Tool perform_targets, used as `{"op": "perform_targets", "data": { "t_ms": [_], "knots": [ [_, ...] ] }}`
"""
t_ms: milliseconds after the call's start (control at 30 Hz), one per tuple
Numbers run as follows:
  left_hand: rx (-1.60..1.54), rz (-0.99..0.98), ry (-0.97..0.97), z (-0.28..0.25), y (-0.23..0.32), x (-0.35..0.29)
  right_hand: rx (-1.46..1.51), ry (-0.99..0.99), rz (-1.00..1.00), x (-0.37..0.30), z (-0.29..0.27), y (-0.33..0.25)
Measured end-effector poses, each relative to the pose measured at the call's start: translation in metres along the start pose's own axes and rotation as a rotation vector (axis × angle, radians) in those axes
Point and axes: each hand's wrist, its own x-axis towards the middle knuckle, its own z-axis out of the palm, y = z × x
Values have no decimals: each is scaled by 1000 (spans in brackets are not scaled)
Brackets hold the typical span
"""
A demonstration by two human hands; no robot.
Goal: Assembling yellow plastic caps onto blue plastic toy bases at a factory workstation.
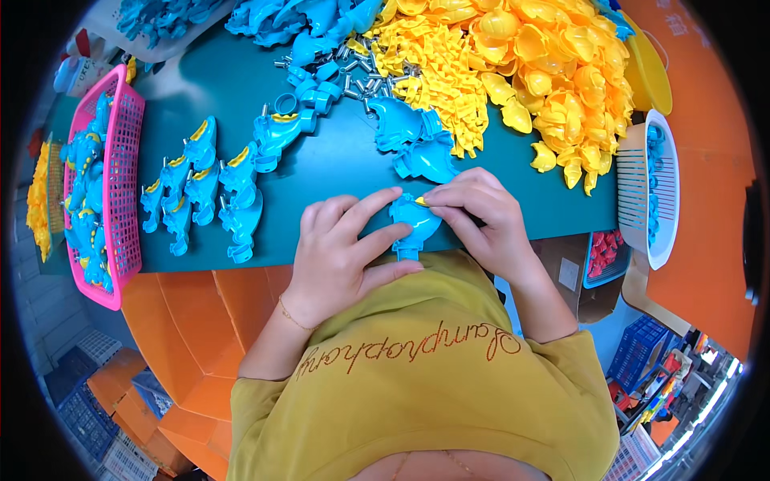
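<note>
At the table's near edge, my left hand (337, 244) grips a blue plastic toy part (415, 224), fingers along its left side and thumb under its narrow lower end. My right hand (488, 215) pinches a small yellow plastic piece (421, 201) against the upper right of that part. How far the piece sits in it is hidden by my fingertips. Just beyond my hands lie blue shell halves (425, 156). Left of my left hand, several blue parts with yellow trim and metal pins (202, 188) are set out in rows.
Heaps of small yellow pieces (449, 80) and yellow shells (553, 64) cover the far right, beside metal pins (365, 76). A pink basket (124, 192) of blue parts stands left; a white basket (662, 196) sits right. A cardboard box (565, 272) is below the table's right edge.
</note>
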Motion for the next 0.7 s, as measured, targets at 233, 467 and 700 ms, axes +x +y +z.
{"op": "perform_targets", "data": {
  "t_ms": [233,467,700],
  "knots": [
    [-53,-27,0,0,0,1,-170,33,28,0,5,-9],
    [-42,-33,9,1,1,-1,-165,69,16,-3,12,-12],
    [-71,-52,15,2,3,2,-248,73,-40,3,10,-11]
  ]
}}
